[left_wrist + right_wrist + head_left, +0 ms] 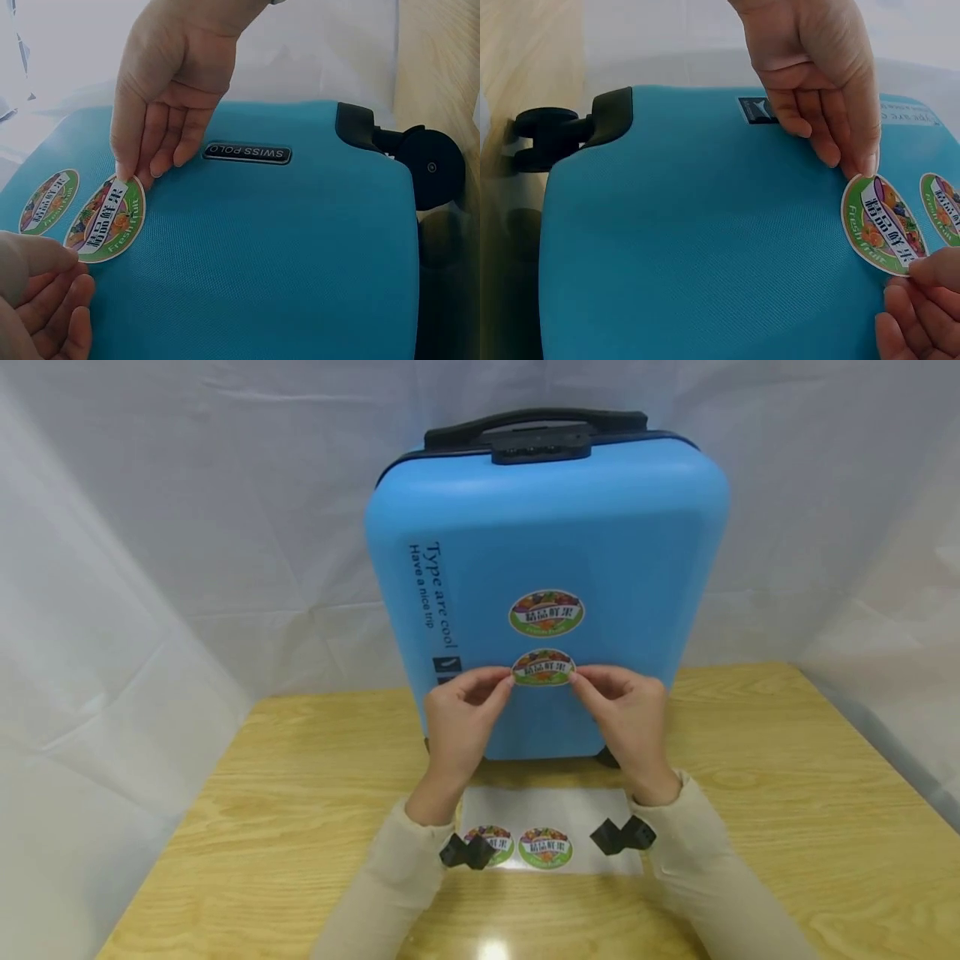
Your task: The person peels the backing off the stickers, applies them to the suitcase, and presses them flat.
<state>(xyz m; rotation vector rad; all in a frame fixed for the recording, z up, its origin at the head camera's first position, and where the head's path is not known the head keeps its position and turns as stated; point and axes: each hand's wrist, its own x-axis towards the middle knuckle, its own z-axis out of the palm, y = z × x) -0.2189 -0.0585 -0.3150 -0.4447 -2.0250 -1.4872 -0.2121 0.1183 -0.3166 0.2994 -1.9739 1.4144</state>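
Observation:
An oval fruit sticker (543, 667) with a green lower band is stretched between both hands at the front of the blue suitcase (622, 552). My left hand (461, 718) pinches its left end between thumb and index finger. Its right end is pinched the same way by my right hand (633, 718). In the left wrist view the sticker (106, 219) lies close over the shell; whether it touches cannot be told. Just above it, a matching sticker (547, 613) is on the suitcase. The right wrist view shows both stickers side by side, the held one (883, 225) nearer the wheels.
A white backing sheet (577, 806) with two more oval stickers (545, 848) lies on the wooden table (300, 827), below my wrists. The suitcase stands upright, its black handle (536, 418) on top. White cloth (187, 527) hangs behind and at the sides.

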